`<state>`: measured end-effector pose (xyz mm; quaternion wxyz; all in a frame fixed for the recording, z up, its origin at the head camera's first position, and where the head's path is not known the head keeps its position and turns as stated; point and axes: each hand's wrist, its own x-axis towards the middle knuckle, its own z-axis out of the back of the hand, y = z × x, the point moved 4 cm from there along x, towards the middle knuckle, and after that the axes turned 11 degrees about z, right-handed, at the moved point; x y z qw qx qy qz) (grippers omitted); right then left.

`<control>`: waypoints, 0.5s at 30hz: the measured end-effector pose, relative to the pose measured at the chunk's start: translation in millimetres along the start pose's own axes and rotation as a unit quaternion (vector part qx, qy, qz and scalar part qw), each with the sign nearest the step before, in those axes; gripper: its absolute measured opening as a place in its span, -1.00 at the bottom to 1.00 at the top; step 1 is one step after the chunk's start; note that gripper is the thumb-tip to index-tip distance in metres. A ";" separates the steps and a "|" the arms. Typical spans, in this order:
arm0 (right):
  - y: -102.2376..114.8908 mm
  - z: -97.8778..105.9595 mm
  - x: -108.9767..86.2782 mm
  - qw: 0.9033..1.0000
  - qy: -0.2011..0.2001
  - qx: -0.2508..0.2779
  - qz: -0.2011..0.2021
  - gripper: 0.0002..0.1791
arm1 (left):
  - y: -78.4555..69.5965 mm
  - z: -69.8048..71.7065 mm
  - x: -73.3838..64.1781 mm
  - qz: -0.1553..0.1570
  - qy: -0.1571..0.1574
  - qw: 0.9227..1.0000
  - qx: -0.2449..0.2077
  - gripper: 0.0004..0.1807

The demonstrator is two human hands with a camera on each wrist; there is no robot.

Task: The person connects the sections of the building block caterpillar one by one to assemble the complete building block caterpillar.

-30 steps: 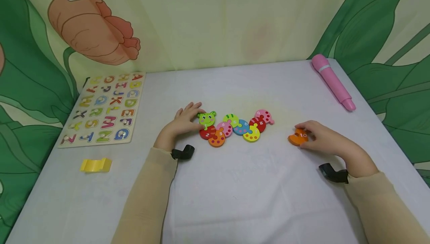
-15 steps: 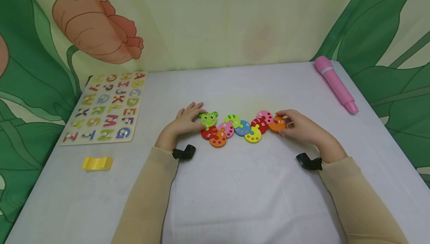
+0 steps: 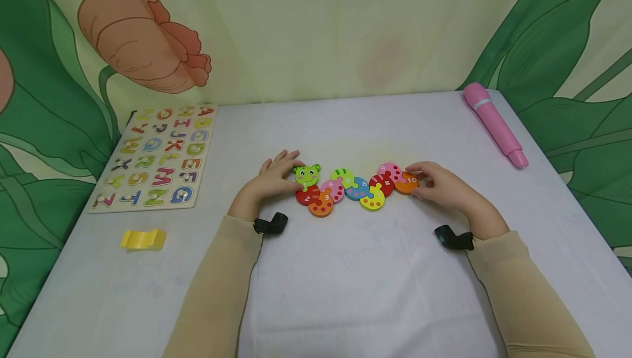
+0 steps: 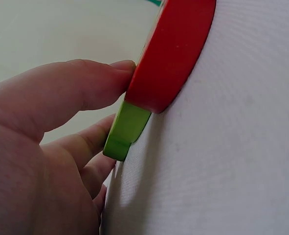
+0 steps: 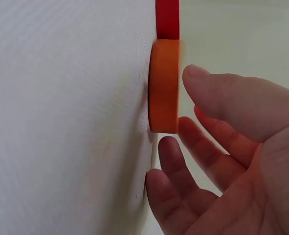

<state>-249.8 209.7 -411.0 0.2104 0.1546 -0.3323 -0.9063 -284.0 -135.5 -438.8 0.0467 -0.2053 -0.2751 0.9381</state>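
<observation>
A jigsaw caterpillar of numbered, coloured pieces lies joined across the middle of the table. My left hand (image 3: 269, 182) holds its green smiling head piece (image 3: 307, 175) between thumb and index finger. In the left wrist view, the thumb lies against the top edge of the red piece (image 4: 173, 58), with a finger behind the green piece (image 4: 125, 127). At the other end, my right hand (image 3: 441, 182) is around the orange piece numbered 10 (image 3: 407, 182). A small gap shows between its thumb and the orange piece (image 5: 165, 88) in the right wrist view, and its fingers are spread loosely.
A wooden alphabet board (image 3: 158, 160) lies at the back left, with a yellow wavy block (image 3: 143, 239) in front of it. A pink microphone-shaped toy (image 3: 495, 125) lies at the back right. Behind the white-covered table (image 3: 355, 287) hangs a printed curtain (image 3: 296, 29).
My right hand has brought the orange piece leftward to the caterpillar's tail end, where it now lies flat against the pink piece numbered 9. The left hand stays at the head.
</observation>
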 end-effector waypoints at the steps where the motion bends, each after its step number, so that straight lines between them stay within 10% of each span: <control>1: -0.6 -0.2 0.0 1.000 -0.001 0.000 0.000 -0.43 | 0.3 -0.1 0.1 -0.001 0.000 1.000 0.000 -0.44; 15: -1.3 -4.6 1.4 1.000 -0.003 0.018 -0.002 -0.44 | 1.3 0.9 -2.8 -0.008 0.011 1.000 -0.013 -0.36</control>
